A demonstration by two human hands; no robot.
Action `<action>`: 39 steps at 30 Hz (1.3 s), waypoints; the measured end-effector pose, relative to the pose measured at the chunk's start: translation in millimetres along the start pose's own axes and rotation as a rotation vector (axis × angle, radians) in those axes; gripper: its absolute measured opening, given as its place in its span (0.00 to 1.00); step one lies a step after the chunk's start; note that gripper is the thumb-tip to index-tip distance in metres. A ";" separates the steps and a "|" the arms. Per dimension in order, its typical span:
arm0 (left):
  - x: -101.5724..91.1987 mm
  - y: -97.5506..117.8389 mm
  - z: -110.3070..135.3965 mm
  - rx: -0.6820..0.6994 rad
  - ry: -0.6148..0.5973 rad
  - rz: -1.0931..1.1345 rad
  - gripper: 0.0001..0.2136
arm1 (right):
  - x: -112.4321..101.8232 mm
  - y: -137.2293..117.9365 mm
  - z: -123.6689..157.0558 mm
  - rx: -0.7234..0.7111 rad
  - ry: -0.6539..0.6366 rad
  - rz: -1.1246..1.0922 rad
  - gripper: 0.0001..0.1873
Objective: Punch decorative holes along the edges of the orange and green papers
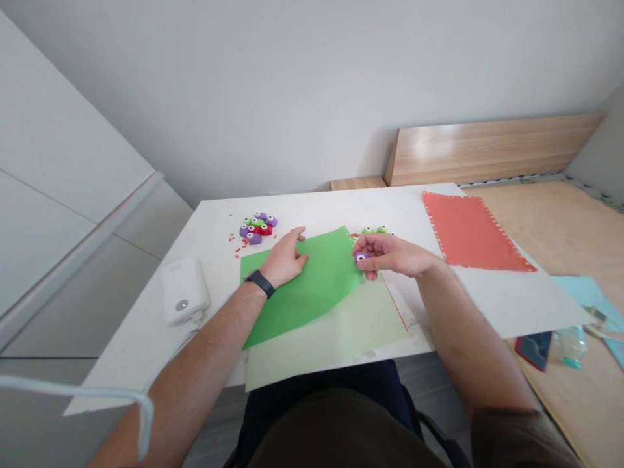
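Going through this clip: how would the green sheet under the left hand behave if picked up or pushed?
The green paper sheet looks thin and floppy: its free side curves instead of lying straight beside the left hand, so it would probably sag when lifted. It seems to lie loose on the pale green sheet, so a push would likely slide it.

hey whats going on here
A person is working at a white table. Their left hand rests flat on a green paper sheet, which lies on a paler green sheet. Their right hand holds a small purple eyed piece at the sheet's edge. More colourful eyed pieces sit clustered nearby with red scraps, and an orange-red sheet lies to the right.
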State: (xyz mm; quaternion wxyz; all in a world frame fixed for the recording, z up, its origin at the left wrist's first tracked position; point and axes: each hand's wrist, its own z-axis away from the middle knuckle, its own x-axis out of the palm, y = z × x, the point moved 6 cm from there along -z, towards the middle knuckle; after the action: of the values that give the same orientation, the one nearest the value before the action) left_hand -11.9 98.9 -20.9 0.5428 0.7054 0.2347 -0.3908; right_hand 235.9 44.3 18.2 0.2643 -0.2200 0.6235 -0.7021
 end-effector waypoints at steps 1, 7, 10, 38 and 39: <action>-0.6 -0.7 0.2 -0.008 0.008 0.002 0.34 | -0.1 -0.1 0.1 -0.001 0.000 0.000 0.20; -13.2 9.8 10.3 -0.072 0.070 0.045 0.25 | -0.5 -2.6 0.4 -0.011 0.027 -0.007 0.19; -19.7 31.5 28.8 -0.070 0.049 0.101 0.19 | -0.9 -5.5 1.3 -0.039 0.052 -0.022 0.18; 47.5 94.0 123.0 -0.626 -0.072 1.775 0.16 | 9.1 -19.9 12.1 -0.194 0.006 -0.254 0.19; 45.2 94.0 122.5 -0.609 -0.045 1.729 0.15 | 9.4 -19.5 12.4 -0.194 -0.006 -0.247 0.19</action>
State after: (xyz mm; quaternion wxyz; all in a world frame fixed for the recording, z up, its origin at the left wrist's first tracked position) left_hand 49.1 -49.8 -15.4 0.8132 0.4540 -0.2924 0.2167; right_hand 234.7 30.5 38.9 0.1553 -0.3216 0.6557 -0.6652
